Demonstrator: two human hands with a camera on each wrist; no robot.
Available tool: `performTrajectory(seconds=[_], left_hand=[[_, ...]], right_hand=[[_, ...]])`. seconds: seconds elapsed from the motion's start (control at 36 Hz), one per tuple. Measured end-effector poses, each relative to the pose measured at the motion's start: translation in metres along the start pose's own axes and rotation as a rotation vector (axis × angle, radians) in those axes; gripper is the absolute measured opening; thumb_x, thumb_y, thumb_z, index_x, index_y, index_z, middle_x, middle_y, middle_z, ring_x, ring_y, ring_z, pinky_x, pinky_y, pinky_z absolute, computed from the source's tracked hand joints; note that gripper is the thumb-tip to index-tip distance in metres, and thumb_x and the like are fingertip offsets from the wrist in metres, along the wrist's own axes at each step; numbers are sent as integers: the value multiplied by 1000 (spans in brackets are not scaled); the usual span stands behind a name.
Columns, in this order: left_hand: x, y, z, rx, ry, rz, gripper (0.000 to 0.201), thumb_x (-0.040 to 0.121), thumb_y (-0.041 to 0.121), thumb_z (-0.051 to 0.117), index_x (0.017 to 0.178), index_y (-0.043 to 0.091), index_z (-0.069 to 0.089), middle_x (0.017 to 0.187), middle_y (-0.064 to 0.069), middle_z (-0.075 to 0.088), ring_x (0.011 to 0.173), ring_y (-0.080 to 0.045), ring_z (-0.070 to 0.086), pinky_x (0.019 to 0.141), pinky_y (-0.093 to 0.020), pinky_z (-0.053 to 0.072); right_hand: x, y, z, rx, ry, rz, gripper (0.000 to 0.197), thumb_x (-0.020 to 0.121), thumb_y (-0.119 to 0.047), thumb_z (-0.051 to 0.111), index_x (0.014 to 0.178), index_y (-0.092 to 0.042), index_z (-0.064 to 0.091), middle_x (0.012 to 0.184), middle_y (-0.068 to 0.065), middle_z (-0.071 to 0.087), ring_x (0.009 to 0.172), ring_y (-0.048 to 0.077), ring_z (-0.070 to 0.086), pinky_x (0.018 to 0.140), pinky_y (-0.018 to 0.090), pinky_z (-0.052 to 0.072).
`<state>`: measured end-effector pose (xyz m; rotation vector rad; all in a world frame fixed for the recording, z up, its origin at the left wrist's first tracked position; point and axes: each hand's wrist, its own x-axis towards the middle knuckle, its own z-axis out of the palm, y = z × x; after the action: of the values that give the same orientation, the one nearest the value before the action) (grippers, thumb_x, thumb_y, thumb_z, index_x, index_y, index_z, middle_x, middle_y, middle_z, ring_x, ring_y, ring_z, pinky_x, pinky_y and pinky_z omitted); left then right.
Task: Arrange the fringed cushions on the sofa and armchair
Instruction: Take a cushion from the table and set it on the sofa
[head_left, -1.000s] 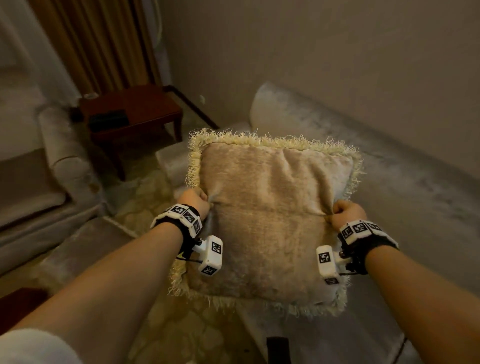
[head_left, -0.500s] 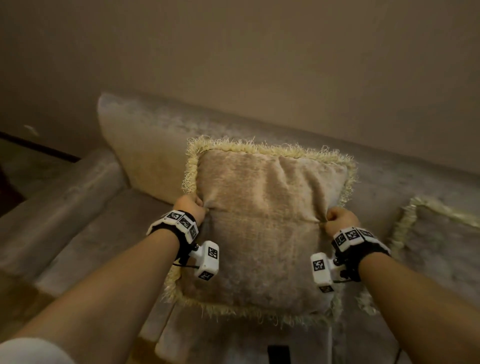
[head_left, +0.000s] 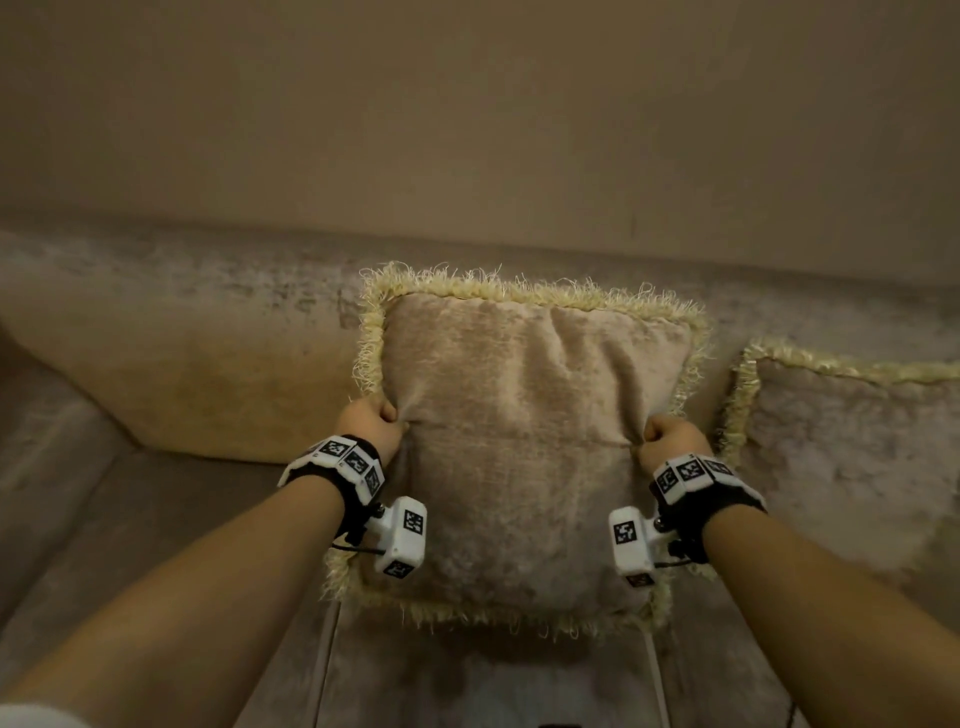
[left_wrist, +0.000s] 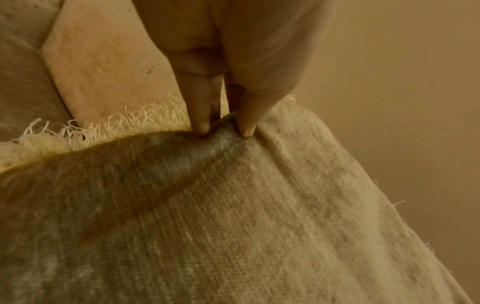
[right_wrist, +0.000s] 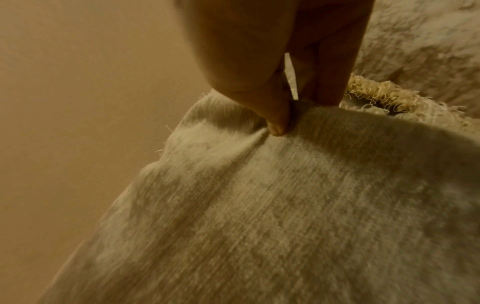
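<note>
A beige velvet cushion (head_left: 524, 447) with a pale yellow fringe is held upright in front of the sofa's backrest (head_left: 208, 312). My left hand (head_left: 375, 422) grips its left edge and my right hand (head_left: 667, 439) grips its right edge, both at mid-height. In the left wrist view my left hand (left_wrist: 223, 127) pinches the cushion (left_wrist: 233, 216) with thumb and finger by the fringe. In the right wrist view the thumb of my right hand (right_wrist: 288, 119) digs into the cushion fabric (right_wrist: 285, 205). A second fringed cushion (head_left: 852, 457) leans on the sofa at the right.
The grey-beige sofa seat (head_left: 171, 519) spreads below and to the left of the cushion. A lighter back cushion (head_left: 197, 395) lies along the backrest at the left. A plain beige wall (head_left: 467, 104) rises behind the sofa.
The view has swung right from the side table and armchair to the sofa. The cushion, held by both hands throughout, now faces the sofa's backrest beside the second fringed cushion.
</note>
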<state>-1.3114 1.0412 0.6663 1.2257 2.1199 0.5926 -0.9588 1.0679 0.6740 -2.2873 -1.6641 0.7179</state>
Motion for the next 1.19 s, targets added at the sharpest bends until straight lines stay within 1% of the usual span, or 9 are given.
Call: performTrajectory(seconds=[0.28,0.5,0.61,0.72,0.81,0.92,1.0,1.11,1.19], left_hand=[[10,-28,41,-22,-7,2,35,85,12,67,63,16,40,65,-3,49,66,-24,46,63,-28,35],[26,-47,63,-5,2,-52,35,86,14,68,64,17,40,68,-6,53,65,-24,48,60,-27,34],[37,-52,74,17,10,-78,37,86,12,67,62,19,39,67,-6,52,65,-25,48,61,-27,34],[54,-50,84,42,-4,-86,33,86,11,64,64,17,40,69,-7,52,67,-27,49,60,-27,33],[66,-53,93,39,-14,-89,33,85,11,65,64,16,40,69,-10,53,65,-28,50,61,-27,37],[74,-61,106,65,-40,-105,33,86,11,66,66,15,40,67,-10,53,63,-28,51,61,-29,43],[82,-64,116,81,-67,-128,29,86,11,65,69,14,42,69,-11,54,64,-29,52,63,-31,46],[100,-65,129,138,-116,-143,26,89,12,63,73,13,43,71,-8,51,66,-26,46,66,-29,39],[115,-65,136,229,-152,-142,16,91,12,57,78,11,47,77,-9,52,67,-27,45,67,-30,37]], right_hand=[[18,7,21,-89,-19,-8,32,79,3,53,63,-15,32,57,7,33,51,21,33,49,26,29],[40,9,50,-120,-99,19,31,80,2,55,64,-15,34,58,7,38,52,22,38,50,26,32],[52,11,63,-129,-125,32,31,79,1,55,63,-15,34,59,7,39,55,23,39,57,28,37],[67,12,74,-133,-150,46,32,80,2,56,64,-15,33,60,7,38,56,22,39,53,27,35],[77,15,81,-133,-170,56,33,81,1,57,63,-14,34,59,6,39,59,23,42,57,27,37],[86,20,94,-146,-182,74,32,79,3,55,62,-14,35,58,6,41,57,23,43,54,26,35],[97,24,103,-140,-199,100,30,80,4,55,64,-14,37,61,8,43,59,24,44,57,27,38],[115,26,115,-168,-235,150,25,86,3,53,69,-13,43,69,8,50,67,27,50,62,29,41],[127,25,123,-202,-294,152,13,90,1,51,83,-11,51,85,8,52,79,28,51,71,30,42]])
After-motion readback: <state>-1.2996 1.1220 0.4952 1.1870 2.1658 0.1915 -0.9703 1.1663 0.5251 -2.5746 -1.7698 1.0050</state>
